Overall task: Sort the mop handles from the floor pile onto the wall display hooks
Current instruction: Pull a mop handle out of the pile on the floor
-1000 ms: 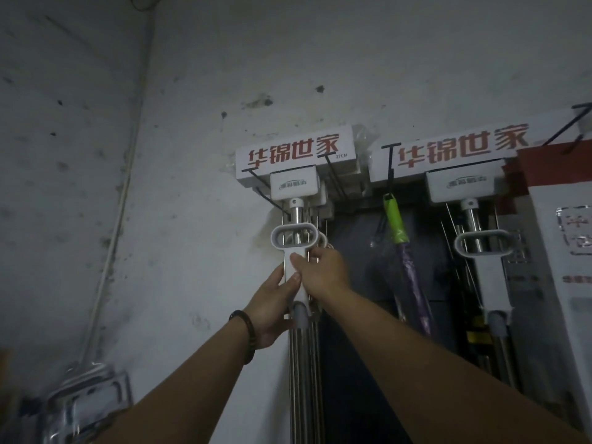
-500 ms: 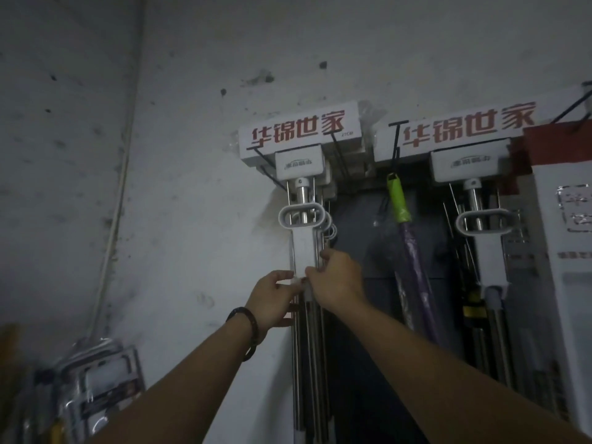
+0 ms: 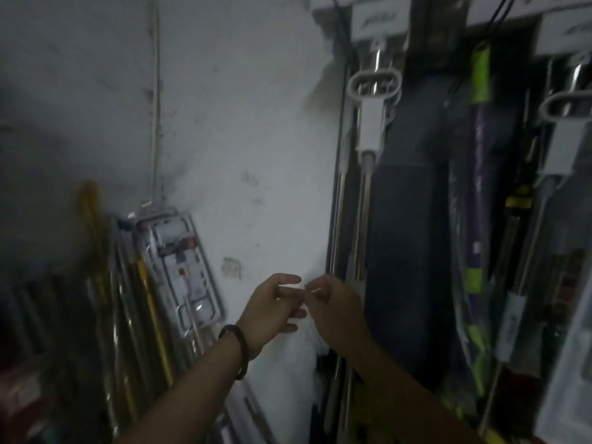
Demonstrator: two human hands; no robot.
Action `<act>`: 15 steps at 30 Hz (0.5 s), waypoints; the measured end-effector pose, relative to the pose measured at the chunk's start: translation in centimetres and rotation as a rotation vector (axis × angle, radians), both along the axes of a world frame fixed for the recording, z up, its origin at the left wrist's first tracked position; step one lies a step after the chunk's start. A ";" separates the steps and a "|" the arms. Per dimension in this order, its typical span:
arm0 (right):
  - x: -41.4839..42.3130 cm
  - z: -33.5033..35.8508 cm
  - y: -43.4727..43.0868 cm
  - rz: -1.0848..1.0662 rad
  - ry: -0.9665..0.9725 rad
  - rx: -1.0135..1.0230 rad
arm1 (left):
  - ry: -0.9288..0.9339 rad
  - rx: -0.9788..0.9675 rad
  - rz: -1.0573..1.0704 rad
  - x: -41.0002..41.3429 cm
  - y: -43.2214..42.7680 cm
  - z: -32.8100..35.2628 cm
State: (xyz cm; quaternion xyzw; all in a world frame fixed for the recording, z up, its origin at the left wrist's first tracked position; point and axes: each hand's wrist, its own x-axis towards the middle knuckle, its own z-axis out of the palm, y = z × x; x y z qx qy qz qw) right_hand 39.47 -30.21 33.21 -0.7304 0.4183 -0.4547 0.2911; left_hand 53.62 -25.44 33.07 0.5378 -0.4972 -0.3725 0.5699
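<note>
Because the mop handle (image 3: 368, 129) hangs plumb on the wall (image 3: 256, 123) by its own weight, smooth steel tube under a matte white oval grip, we need not hold it: our left hand (image 3: 272, 310) is loose and empty, our right hand (image 3: 334, 315) curled, whether on anything we cannot tell; glossy plastic-wrapped handles (image 3: 141, 315) lean at left, unsorted

You can count two white loop-topped steel mop handles (image 3: 371, 123), one on each side of the single purple-and-green pole (image 3: 479, 129). One clear plastic blister pack (image 3: 182, 261) leans far left of that pole.
</note>
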 end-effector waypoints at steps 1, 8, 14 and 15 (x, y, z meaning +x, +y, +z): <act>0.5 -2.5 0.8 0.025 0.025 0.057 | 0.025 0.031 0.009 0.7 1.2 -2.5; 1.2 -19.7 6.9 0.084 0.261 0.468 | 0.213 0.305 0.115 4.3 10.9 -21.2; -0.5 -31.1 12.5 0.111 0.426 0.830 | 0.385 0.627 0.124 4.9 20.2 -33.6; -0.8 -32.3 13.2 0.123 0.433 0.886 | 0.398 0.665 0.141 4.9 21.2 -35.1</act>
